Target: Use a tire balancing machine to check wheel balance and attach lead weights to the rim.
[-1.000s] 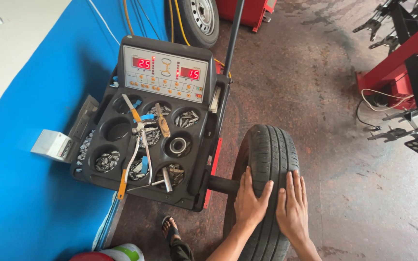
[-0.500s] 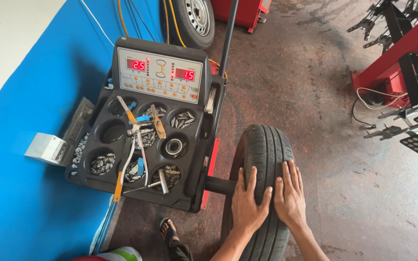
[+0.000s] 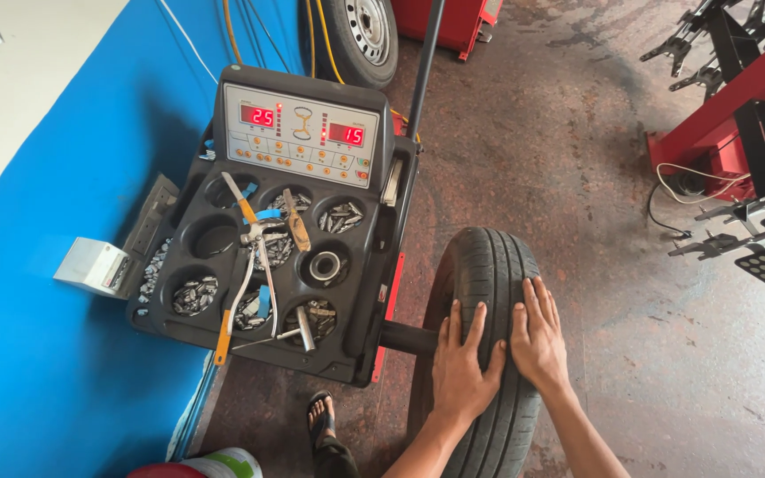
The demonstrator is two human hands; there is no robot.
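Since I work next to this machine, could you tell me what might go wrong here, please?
Both the left hand and right hand lie flat on the tyre tread; if it spins, fingers could get caught. The sandalled foot sits under the tray, where loose pliers could drop.

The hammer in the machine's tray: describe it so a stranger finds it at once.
Start at the black balancing machine against the blue wall. In its tool tray the hammer lies below the panel, the only tool with a brown wooden handle.
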